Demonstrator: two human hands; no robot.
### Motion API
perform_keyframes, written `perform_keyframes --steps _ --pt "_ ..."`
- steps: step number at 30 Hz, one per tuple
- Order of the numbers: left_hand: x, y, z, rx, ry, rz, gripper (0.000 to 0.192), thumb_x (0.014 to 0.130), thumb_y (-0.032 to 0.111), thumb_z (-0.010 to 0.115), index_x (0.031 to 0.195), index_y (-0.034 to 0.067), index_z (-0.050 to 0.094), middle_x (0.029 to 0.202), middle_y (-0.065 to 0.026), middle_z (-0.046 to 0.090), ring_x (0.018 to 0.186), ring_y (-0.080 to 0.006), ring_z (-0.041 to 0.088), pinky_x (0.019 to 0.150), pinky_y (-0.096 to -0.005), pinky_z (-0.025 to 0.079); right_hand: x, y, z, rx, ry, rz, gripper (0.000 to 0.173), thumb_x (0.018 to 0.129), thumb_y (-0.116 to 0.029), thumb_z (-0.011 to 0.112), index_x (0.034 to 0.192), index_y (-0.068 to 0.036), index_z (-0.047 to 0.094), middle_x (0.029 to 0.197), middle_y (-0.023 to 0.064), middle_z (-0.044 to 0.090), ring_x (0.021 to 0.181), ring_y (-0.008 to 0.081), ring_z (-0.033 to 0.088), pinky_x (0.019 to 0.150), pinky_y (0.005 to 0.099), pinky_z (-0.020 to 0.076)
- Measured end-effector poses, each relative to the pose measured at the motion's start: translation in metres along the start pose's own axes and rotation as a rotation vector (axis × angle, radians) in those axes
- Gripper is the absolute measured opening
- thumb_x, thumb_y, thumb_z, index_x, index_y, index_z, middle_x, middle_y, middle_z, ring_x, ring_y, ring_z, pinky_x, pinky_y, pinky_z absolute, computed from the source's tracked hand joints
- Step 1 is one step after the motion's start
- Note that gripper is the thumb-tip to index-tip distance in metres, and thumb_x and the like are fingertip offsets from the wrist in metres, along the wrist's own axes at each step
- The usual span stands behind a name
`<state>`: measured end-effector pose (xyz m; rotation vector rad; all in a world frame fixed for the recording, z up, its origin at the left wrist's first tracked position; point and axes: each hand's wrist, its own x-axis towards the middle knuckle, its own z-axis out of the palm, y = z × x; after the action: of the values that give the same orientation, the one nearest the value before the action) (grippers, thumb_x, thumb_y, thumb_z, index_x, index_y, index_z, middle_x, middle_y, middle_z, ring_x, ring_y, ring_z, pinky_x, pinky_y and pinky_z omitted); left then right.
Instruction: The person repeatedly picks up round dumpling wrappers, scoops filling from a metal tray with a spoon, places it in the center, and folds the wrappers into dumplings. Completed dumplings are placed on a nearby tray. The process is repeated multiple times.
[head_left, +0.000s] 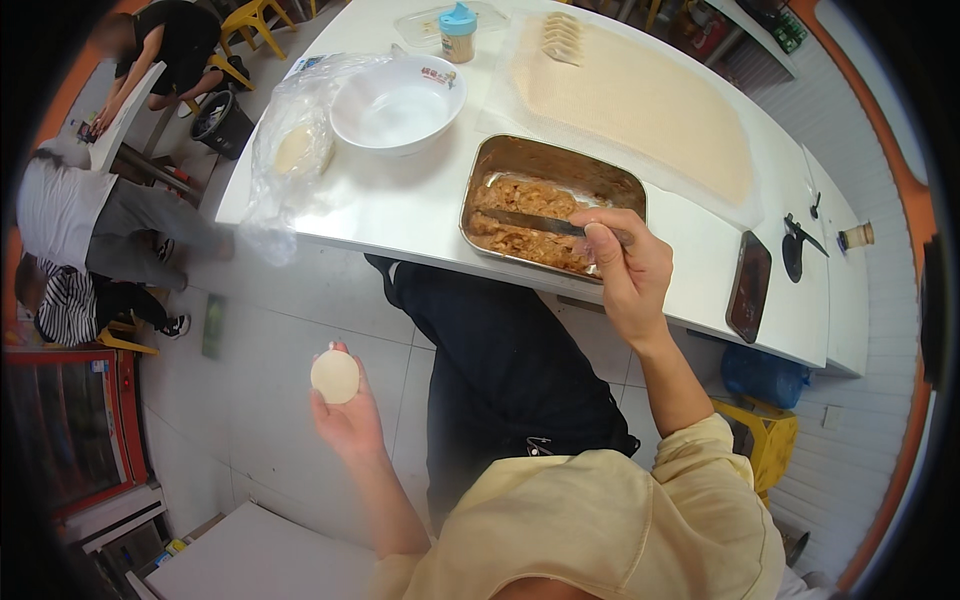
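Note:
On the palm and fingers of my left hand (346, 420) rests a round dough wrapper (335, 376), held out over the floor beside my leg. My right hand (634, 262) grips the handle of a flat filling spatula (529, 220). Its blade lies in the brown minced filling (517, 196) inside a rectangular metal tray (556, 146) at the table's near edge. More pale wrappers (294, 148) lie in a clear plastic bag (281, 112) at the table's left. Several folded dumplings (562, 39) stand in a row on a mesh-covered mat (637, 112).
A white bowl (397, 105) and a blue-lidded toothpick holder (457, 34) stand behind the tray. A phone (748, 286) and a black stand (795, 251) lie at the right. Other people (67, 202) are at the left, near a black bin (223, 124).

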<state>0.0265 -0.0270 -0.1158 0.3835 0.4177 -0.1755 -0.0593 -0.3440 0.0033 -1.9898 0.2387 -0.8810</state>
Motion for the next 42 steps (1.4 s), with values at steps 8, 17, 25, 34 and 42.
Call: perform_keyframes --steps 8,17,25,34,42 --pt "-0.004 -0.002 0.006 -0.005 0.018 -0.007 0.045 0.1 0.018 0.032 0.141 0.001 0.036 0.148 -0.0222 0.036 0.14 -0.0344 0.033 0.115 -0.0479 0.029 0.001 -0.001 -0.003 0.143 0.002 0.138 0.021 0.1 -0.02 0.056 0.099 -0.001 0.065 0.073 0.0024 0.064 0.063 0.0066 0.055 0.058 0.0212 0.0444" --pt "-0.015 -0.011 0.031 0.05 -0.094 -0.044 0.047 0.1 0.018 0.034 0.142 -0.001 0.033 0.147 -0.0248 0.035 0.14 -0.036 0.032 0.115 -0.0473 0.03 0.004 0.0 -0.003 0.312 0.076 0.264 0.021 0.1 -0.019 0.055 0.097 -0.002 0.065 0.067 -0.0004 0.06 0.058 0.003 0.05 0.051 0.018 0.0383" --pt "-0.03 -0.029 0.086 0.042 -0.244 -0.225 0.049 0.101 0.02 0.035 0.143 -0.004 0.03 0.146 -0.0265 0.034 0.14 -0.0378 0.031 0.115 -0.0488 0.03 0.006 -0.002 -0.005 0.435 0.149 0.311 0.02 0.099 -0.018 0.055 0.096 -0.001 0.065 0.069 0.0018 0.06 0.057 0.004 0.05 0.048 0.0194 0.0387" --pt "-0.048 -0.051 0.133 -0.13 -0.328 -0.436 0.055 0.104 0.025 0.03 0.146 -0.008 0.02 0.152 -0.0282 0.024 0.143 -0.0394 0.023 0.118 -0.0514 0.023 -0.024 -0.027 0.005 0.502 0.108 0.005 0.014 0.097 -0.009 0.055 0.101 0.002 0.063 0.071 0.0079 0.062 0.058 0.012 0.056 0.05 0.0239 0.0432" --pt "-0.054 -0.037 0.143 -0.099 -0.428 -0.44 0.056 0.104 0.034 0.026 0.143 -0.007 0.028 0.149 -0.0267 0.032 0.141 -0.0378 0.03 0.114 -0.0478 0.03 -0.034 -0.025 0.034 0.009 -0.286 -0.883 0.024 0.075 -0.005 0.075 0.097 -0.004 0.07 0.086 0.0111 0.065 0.068 0.0228 0.064 0.056 0.0298 0.0546"
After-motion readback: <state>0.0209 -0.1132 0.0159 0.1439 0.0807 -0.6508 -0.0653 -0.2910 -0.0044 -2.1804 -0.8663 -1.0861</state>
